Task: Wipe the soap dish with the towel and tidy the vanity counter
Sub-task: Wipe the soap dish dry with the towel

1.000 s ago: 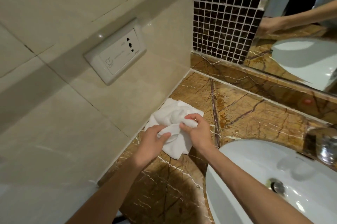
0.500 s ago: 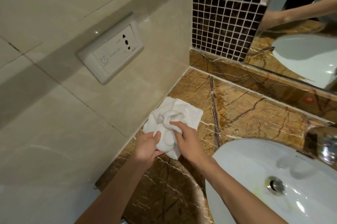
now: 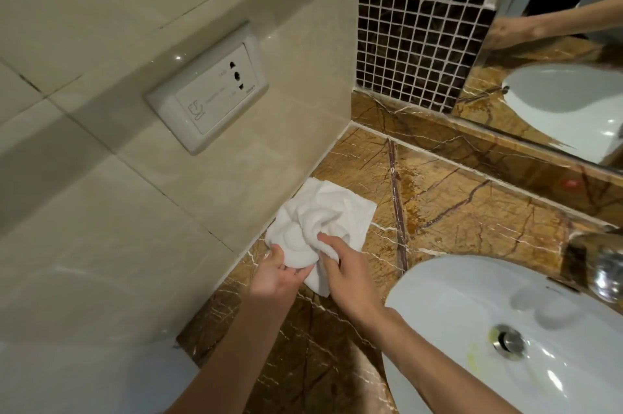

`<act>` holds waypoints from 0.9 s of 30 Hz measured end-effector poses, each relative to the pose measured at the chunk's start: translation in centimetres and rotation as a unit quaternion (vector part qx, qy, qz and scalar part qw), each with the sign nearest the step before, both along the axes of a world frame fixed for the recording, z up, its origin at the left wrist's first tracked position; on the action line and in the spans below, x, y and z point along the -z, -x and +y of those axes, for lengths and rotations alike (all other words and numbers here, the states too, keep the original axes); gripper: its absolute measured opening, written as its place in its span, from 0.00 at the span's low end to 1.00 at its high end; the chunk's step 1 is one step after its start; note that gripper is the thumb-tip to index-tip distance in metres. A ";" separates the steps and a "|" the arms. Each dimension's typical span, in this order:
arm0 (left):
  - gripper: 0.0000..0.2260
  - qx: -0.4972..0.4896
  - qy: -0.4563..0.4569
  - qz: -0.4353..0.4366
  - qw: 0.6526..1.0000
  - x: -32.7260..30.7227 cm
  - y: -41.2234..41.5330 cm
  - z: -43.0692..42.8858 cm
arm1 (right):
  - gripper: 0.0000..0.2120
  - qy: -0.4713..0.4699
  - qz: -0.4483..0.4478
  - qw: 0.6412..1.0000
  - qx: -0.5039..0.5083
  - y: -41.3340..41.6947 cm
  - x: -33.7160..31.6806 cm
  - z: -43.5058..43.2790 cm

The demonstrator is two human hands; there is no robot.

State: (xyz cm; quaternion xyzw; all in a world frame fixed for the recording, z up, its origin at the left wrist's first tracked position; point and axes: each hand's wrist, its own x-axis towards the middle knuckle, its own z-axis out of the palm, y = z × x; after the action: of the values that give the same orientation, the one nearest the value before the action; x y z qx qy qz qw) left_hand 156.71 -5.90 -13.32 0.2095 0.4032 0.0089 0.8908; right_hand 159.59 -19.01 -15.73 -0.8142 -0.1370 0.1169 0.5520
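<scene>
The white towel (image 3: 320, 228) lies bunched on the marble desk (image 3: 472, 211), hard against the side wall, just ahead of both hands and left of the sink (image 3: 505, 329). No soap dish is visible; whether it sits under the cloth I cannot tell. The left hand (image 3: 274, 275) pinches the near fold from beneath, fingers curled shut on it. The right hand (image 3: 344, 265) grips the crumpled middle from above, equally near.

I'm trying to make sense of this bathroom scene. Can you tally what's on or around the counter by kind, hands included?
Hands: 2, left hand and right hand
Towel: 1
Sink basin: 1
Drain plug: 1
Faucet: 1
Wall socket: 1
Mirror: 1
Soap dish: 0 visible
Total: 8
</scene>
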 end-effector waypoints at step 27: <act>0.11 0.052 -0.277 0.098 0.954 -1.5 0.1 -1.5 | 0.18 0.059 -0.160 0.960 -0.222 -3.0 -2.2 1.1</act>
State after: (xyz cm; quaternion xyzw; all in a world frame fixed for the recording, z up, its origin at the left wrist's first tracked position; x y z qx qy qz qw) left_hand 156.66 -7.44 -11.78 0.4685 0.4588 0.0532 0.7531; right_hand 162.56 -17.88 -13.58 -0.8023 -0.3936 0.1125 0.4343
